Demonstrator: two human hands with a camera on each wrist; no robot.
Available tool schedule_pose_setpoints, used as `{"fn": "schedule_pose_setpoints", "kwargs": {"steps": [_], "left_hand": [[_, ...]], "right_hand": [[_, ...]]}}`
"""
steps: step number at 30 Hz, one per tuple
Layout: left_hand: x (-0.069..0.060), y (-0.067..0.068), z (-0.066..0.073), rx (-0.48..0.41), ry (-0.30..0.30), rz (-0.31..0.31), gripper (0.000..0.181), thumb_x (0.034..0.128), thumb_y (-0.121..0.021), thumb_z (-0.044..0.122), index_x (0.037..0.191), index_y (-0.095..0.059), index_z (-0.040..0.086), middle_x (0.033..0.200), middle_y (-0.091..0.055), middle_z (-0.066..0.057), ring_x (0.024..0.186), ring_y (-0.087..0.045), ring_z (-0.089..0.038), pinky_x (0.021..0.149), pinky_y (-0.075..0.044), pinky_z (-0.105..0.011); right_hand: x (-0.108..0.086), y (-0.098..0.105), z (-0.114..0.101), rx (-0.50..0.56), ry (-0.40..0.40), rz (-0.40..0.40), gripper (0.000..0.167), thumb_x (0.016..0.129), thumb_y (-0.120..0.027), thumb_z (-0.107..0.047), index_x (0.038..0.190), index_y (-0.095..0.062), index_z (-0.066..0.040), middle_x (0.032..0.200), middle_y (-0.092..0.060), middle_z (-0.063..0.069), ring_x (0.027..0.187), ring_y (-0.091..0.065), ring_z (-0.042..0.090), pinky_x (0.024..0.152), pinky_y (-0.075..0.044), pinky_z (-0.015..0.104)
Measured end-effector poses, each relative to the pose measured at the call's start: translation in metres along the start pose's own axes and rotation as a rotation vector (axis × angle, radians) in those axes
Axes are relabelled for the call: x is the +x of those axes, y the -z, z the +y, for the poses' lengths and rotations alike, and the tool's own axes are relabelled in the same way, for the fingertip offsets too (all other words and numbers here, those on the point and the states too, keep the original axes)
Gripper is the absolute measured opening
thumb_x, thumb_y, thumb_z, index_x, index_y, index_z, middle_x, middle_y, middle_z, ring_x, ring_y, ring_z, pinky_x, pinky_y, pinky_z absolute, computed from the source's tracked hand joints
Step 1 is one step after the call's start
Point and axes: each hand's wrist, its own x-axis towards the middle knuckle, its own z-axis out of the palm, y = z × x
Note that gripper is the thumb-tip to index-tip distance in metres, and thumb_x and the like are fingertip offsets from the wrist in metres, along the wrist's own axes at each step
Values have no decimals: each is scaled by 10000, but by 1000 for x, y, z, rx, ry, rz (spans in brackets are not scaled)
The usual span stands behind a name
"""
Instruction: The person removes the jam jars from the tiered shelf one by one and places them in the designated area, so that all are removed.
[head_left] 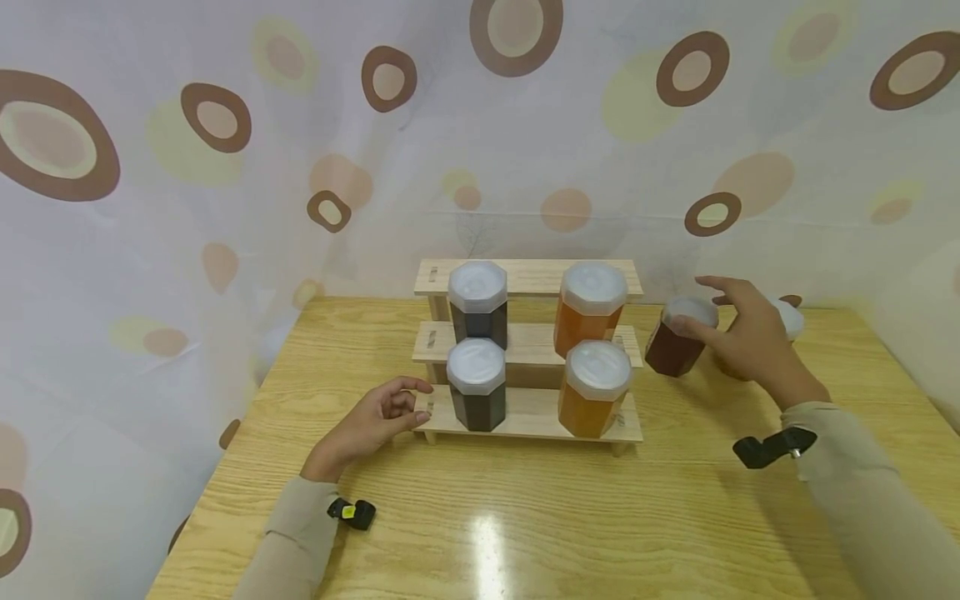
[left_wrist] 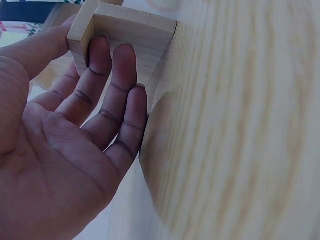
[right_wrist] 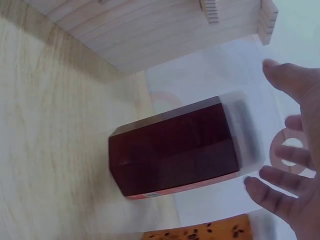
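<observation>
My left hand (head_left: 375,419) is at the left end of a three-step wooden rack (head_left: 532,412); its thumb and curled fingers hold the end of the lowest step. In the left wrist view, fingers (left_wrist: 125,70) bend beside the wooden end piece. Over on the right, my right hand (head_left: 753,333) is spread around the lid of a dark red jar (head_left: 675,346) standing on the table. The right wrist view shows a gap between the fingers and this jar's pale lid (right_wrist: 245,132). Partly hidden behind that hand is another white-lidded jar (head_left: 789,318), orange with dark specks.
Two black jars stand at the rack's left, one on the middle step (head_left: 478,304) and one on the lowest (head_left: 477,392). Opposite them are two orange jars, middle (head_left: 588,321) and lowest (head_left: 588,404). A patterned cloth (head_left: 420,167) hangs behind the wooden table (head_left: 600,525).
</observation>
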Motion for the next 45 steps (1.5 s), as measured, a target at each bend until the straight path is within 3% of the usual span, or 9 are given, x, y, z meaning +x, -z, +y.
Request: {"fn": "schedule_pose_setpoints", "kwargs": {"steps": [6, 11, 14, 19, 22, 27, 32, 39, 45], "left_hand": [[0, 0, -1, -10, -21, -9, 385, 1014, -653, 26, 1373, -530, -38, 857, -607, -88, 738, -560, -240, 675, -484, -285], [-1, 0, -1, -13, -14, -9, 387, 1015, -655, 34, 1375, -530, -37, 860, -609, -87, 742, -563, -236, 680, -488, -287], [-1, 0, -1, -14, -11, -8, 389, 1017, -654, 35, 1377, -528, -40, 863, -609, -87, 748, -569, -233, 688, -495, -289], [-1, 0, 0, -22, -7, -8, 393, 1017, -653, 34, 1383, -527, -34, 867, -611, -84, 752, -577, -229, 692, -501, -290], [0, 0, 1, -27, -7, -8, 396, 1015, -654, 29, 1385, -528, -35, 866, -610, -83, 753, -578, -225, 696, -502, -288], [0, 0, 2, -35, -3, -7, 401, 1012, -659, 29, 1388, -531, -25, 867, -610, -84, 754, -581, -218, 700, -506, -284], [1, 1, 0, -36, -9, -8, 396, 1012, -657, 23, 1384, -532, -26, 865, -610, -84, 755, -587, -217, 701, -514, -286], [1, 1, -2, -36, -19, -15, 395, 1010, -655, 15, 1380, -529, -41, 865, -615, -85, 759, -594, -219, 716, -526, -294], [0, 1, -2, -33, -15, -11, 393, 1011, -655, 20, 1379, -530, -36, 868, -615, -86, 759, -590, -218, 715, -522, -291]], "right_hand": [[3, 9, -6, 26, -5, 86, 716, 926, -806, -287, 1510, -486, -24, 1466, -479, 286, 1169, -537, 501, 866, -443, 636], [5, 15, -15, 54, 0, 81, 727, 929, -801, -297, 1542, -467, -97, 1440, -523, 244, 1097, -589, 423, 780, -443, 237], [5, 16, -23, 78, -2, 61, 716, 949, -773, -319, 1565, -445, -160, 1439, -541, 211, 1060, -593, 303, 715, -393, 119], [5, 16, -37, 119, -15, 25, 700, 975, -736, -344, 1588, -405, -278, 1455, -535, 162, 1023, -546, 58, 721, -420, 146], [6, 15, -47, 151, 4, 23, 695, 972, -745, -310, 1581, -411, -320, 1449, -541, 140, 1013, -537, -7, 739, -423, 150], [7, 12, -65, 196, 51, 33, 699, 955, -766, -243, 1568, -437, -312, 1430, -557, 113, 1042, -571, 60, 733, -441, 129], [7, 8, -77, 210, 39, 2, 699, 968, -751, -276, 1579, -413, -319, 1438, -545, 107, 1082, -577, 164, 725, -464, 136], [6, -1, -85, 210, 106, 22, 673, 959, -759, -214, 1556, -456, -288, 1395, -589, 108, 1021, -607, 95, 715, -465, 134], [7, -6, -93, 247, 126, -17, 690, 948, -766, -197, 1555, -453, -299, 1406, -579, 115, 1038, -600, 81, 709, -482, 154]]}}
